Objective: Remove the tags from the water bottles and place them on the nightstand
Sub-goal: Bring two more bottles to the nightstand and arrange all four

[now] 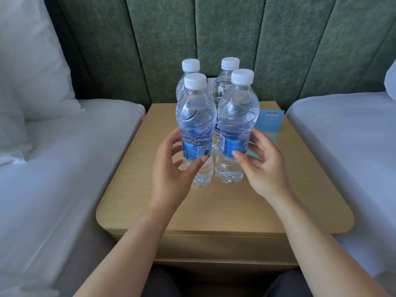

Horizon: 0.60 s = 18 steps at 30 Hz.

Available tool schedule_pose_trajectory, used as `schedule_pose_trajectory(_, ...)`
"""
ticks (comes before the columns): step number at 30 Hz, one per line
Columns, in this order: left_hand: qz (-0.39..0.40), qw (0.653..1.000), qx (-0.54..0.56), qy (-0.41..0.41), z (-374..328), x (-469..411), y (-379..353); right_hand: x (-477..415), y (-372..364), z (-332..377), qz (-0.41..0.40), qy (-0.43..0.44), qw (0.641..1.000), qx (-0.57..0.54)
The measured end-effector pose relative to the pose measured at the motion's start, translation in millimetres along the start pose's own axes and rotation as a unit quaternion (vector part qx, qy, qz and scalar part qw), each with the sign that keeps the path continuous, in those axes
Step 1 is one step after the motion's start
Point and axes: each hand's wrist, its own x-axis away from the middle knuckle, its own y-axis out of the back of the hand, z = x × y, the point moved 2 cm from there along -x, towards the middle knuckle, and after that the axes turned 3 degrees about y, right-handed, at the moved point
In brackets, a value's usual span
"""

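Several clear water bottles with white caps and blue labels stand in a tight cluster on the wooden nightstand (225, 202). The front left bottle (196, 123) and the front right bottle (235, 121) hide most of the two behind them. My left hand (173, 172) curls around the front left bottle's lower part, fingers apart, thumb tip by its label. My right hand (263, 166) is cupped beside the front right bottle, thumb tip touching its label. Neither hand has closed on a bottle. No loose tags are visible on the bottles.
A blue no-smoking card (271, 121) stands at the nightstand's back right, with a pale blue card (272, 139) flat beside it. White beds flank the nightstand, a pillow (32, 67) lies on the left one, and a green padded headboard (214, 35) runs behind.
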Motion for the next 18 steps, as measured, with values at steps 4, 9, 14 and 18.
schedule_pose_trajectory(4,0.029,0.999,0.02,0.012,-4,-9,4,-1,-4,3,-0.023,-0.002,1.0,0.003)
schedule_pose_trajectory(9,0.049,0.999,0.02,0.008,-1,-7,6,0,-1,2,0.016,-0.003,1.0,0.022)
schedule_pose_trajectory(14,-0.02,1.0,0.017,0.009,-1,-4,-3,1,-7,8,-0.031,0.002,0.998,0.046)
schedule_pose_trajectory(18,0.027,0.999,0.035,0.02,1,-8,5,4,-3,5,-0.019,0.0,0.999,0.035)
